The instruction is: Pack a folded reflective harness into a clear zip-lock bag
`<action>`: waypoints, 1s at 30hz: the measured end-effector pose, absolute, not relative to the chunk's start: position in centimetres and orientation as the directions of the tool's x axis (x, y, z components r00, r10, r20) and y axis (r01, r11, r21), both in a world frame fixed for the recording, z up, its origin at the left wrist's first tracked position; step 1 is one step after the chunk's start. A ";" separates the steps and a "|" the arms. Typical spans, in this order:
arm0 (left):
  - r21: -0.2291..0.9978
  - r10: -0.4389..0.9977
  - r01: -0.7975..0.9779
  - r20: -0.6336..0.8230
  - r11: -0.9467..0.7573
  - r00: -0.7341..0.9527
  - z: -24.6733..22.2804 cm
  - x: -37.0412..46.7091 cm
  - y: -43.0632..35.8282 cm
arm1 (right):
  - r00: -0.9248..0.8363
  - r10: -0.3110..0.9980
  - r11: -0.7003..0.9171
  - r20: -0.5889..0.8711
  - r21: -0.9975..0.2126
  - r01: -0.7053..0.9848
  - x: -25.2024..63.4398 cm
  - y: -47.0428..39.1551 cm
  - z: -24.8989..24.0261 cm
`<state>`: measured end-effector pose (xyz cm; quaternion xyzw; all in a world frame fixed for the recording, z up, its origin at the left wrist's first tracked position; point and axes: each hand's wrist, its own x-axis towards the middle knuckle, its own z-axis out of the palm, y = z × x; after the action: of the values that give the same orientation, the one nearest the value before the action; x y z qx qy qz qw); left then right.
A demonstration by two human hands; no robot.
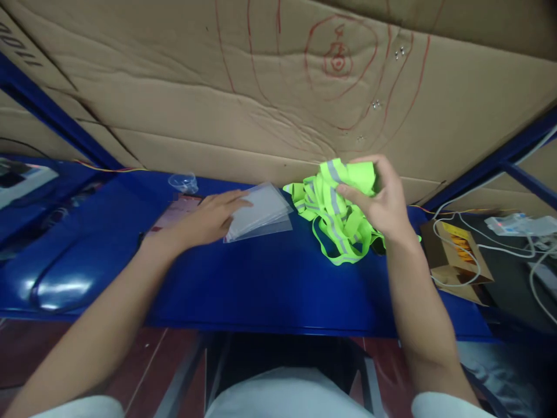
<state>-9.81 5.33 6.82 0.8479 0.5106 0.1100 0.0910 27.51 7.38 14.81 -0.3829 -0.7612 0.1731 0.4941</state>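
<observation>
The left hand (pixel 209 219) lies flat, fingers spread, on the stack of clear plastic bags (pixel 261 210) on the blue table (pixel 243 284). The right hand (pixel 383 200) pinches the bunched fluorescent vest (pixel 335 217) above the table; bagging appears underway, next requiring one bag opened.

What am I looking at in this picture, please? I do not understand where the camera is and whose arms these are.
The camera sits on a person's head and looks down, so both bare arms belong to that person. There is no machine. The right hand holds a bunched neon-yellow strap vest with grey stripes in a closed grip, lifted partly off the blue table. The left hand rests flat on a stack of clear plastic bags. A small cardboard box with white cables lies at the right. Cardboard sheets stand behind the table.
</observation>
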 end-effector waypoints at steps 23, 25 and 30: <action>0.976 0.979 0.211 -0.093 0.053 0.183 3.9 1.3 3.3 | -0.548 0.801 0.373 0.241 -0.917 0.142 28.2 1.4 4.3; 0.983 0.956 0.130 -0.158 0.129 0.249 3.9 1.8 3.3 | -0.658 0.711 0.423 0.250 -0.898 0.116 27.7 0.8 4.1; 0.964 0.895 0.009 -0.248 0.264 0.371 3.2 2.4 3.5 | -0.647 0.705 0.479 0.292 -0.868 0.130 26.9 0.5 3.2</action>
<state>2.40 3.45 3.24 0.5043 0.4480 0.3373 0.6567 26.88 0.47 3.21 -0.2624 -0.7947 0.4380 0.3282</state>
